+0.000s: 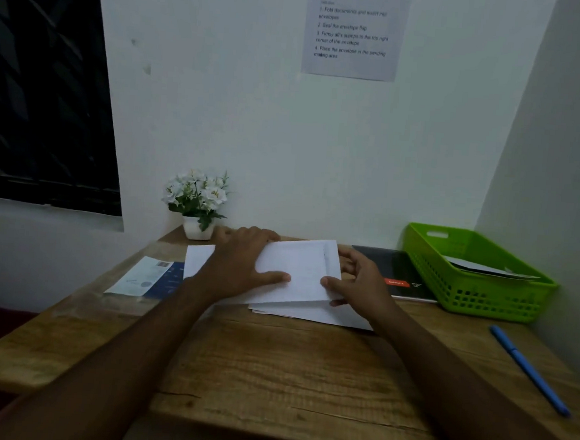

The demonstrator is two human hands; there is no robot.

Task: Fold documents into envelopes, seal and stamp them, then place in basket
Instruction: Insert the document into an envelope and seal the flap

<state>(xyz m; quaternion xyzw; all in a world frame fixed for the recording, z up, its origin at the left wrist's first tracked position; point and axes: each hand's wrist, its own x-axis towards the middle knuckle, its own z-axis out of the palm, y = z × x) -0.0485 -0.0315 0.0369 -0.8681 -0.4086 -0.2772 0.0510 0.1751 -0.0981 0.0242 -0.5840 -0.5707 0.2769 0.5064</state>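
Observation:
A white envelope (300, 268) is held a little above the wooden desk (271, 363), over a small pile of white papers (313, 313). My left hand (241, 261) grips its left side, thumb on top and fingers behind. My right hand (359, 283) pinches its right end near the flap, thumb on the front. The green basket (475, 294) stands at the back right of the desk with an envelope (484, 267) lying in it.
A potted white flower (197, 203) stands at the back by the wall. A blue and white sheet (147, 277) and a white paper (198, 258) lie left. A dark notebook (398, 272) lies beside the basket. A blue pen (528, 369) lies right.

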